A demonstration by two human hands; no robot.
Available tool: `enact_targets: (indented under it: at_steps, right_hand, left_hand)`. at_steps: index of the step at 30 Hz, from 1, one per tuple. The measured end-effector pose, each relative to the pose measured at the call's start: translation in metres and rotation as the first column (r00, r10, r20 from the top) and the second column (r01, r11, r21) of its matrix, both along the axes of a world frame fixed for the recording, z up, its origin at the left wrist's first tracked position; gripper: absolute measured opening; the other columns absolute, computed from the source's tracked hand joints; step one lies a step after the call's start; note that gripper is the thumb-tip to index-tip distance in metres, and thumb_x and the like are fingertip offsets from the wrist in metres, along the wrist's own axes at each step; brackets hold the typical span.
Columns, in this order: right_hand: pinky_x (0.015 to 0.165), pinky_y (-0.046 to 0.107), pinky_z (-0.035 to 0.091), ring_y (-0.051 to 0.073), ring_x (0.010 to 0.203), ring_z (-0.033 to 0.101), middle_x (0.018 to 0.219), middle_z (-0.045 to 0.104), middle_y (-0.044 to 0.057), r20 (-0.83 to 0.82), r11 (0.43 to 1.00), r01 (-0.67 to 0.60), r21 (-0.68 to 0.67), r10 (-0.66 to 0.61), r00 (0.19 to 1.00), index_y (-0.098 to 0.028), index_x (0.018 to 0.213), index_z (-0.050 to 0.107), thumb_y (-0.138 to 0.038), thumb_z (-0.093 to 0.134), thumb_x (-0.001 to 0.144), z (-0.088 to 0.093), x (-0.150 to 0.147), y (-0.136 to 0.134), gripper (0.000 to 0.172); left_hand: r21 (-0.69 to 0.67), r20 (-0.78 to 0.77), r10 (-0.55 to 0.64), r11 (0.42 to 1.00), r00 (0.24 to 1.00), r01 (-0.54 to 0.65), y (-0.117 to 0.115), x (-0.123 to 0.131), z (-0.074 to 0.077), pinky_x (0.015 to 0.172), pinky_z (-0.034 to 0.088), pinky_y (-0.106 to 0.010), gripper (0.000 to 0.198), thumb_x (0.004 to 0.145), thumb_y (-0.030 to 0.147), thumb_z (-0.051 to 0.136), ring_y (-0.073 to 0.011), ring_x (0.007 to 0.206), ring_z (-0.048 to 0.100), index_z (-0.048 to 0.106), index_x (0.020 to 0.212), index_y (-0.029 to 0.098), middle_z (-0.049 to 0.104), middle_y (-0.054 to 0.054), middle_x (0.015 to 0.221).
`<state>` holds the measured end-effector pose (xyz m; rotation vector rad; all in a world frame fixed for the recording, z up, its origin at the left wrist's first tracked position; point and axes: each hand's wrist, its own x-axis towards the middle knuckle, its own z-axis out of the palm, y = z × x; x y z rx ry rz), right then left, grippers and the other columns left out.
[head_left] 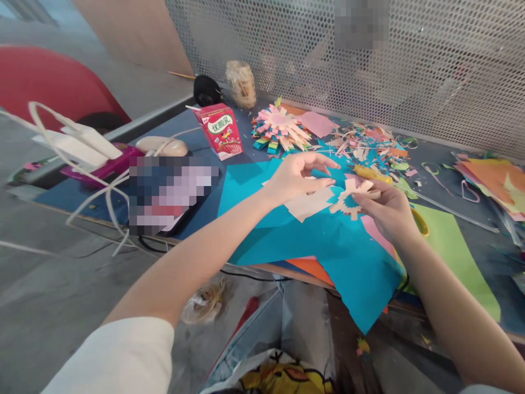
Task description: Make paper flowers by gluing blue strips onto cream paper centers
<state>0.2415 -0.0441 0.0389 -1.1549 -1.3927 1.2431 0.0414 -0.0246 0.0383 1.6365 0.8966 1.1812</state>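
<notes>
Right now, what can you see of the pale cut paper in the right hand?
The pale cut paper looks thin and cream-pink, with narrow tabs fanning out around a curved body. The right hand grips its near side, hiding part. It lies over the blue sheet; contact is unclear.

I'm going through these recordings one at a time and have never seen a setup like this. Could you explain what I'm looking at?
There is no machine here, just a person's two bare hands. The single picture comes from a camera worn on the head, looking forward and down.

The right hand holds a pale paper cutout with a fringed edge. The left hand is open, with nothing visible in its grasp, near a piece of pale paper.

Beneath them, a blue sheet overhangs the table. Farther back are a red carton, a fringed paper flower and colourful scraps.
</notes>
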Motion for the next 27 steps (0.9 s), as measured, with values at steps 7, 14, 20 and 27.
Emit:
enact_targets:
  at_steps: [7,14,20,27]
  right_hand:
    - [0.052,0.026,0.046,0.009,0.05,0.047,0.049,0.043,-0.007,0.133,0.996,-0.034,0.085,0.023,0.991,-0.022,0.067,0.055,-0.045,0.078,0.058,-0.0011,0.004,0.0018,0.034]
    - [0.066,0.032,0.053,0.015,0.067,0.061,0.069,0.063,-0.002,0.153,0.982,-0.005,0.189,-0.025,0.988,-0.023,0.077,0.061,-0.039,0.078,0.058,-0.0008,0.0039,0.0005,0.031]
    - [0.078,0.038,0.055,0.02,0.084,0.066,0.09,0.071,0.001,0.248,0.968,-0.034,0.25,-0.03,0.968,-0.024,0.075,0.067,-0.036,0.076,0.063,0.0016,0.0054,-0.0025,0.018]
    - [0.086,0.039,0.053,0.023,0.103,0.063,0.098,0.071,0.001,0.305,0.932,-0.091,0.352,-0.022,0.952,-0.027,0.085,0.07,-0.033,0.073,0.069,0.0023,0.0071,-0.0045,0.017]
  left_hand:
    - [-0.014,-0.024,-0.032,0.999,0.999,0.031,-0.0029,-0.0014,0.0028,0.044,0.043,-0.014,0.031,0.067,0.022,0.07,-0.0054,0.059,0.059,0.065,0.097,0.013,0.068,-0.007,0.096]
    - [0.03,-0.076,-0.052,0.998,0.996,0.054,-0.0009,-0.0034,0.0013,0.046,0.043,-0.014,0.031,0.067,0.025,0.071,-0.011,0.075,0.064,0.066,0.096,0.013,0.069,-0.008,0.097]
    - [0.025,-0.109,-0.064,0.997,0.992,0.068,-0.0026,-0.005,0.0033,0.05,0.046,-0.015,0.028,0.069,0.023,0.07,-0.0105,0.075,0.064,0.067,0.095,0.014,0.069,-0.006,0.095]
    - [0.039,-0.145,-0.102,0.993,0.984,0.109,-0.0032,-0.0056,0.0049,0.056,0.049,-0.016,0.029,0.071,0.022,0.069,-0.0132,0.083,0.065,0.067,0.098,0.014,0.069,-0.006,0.097]
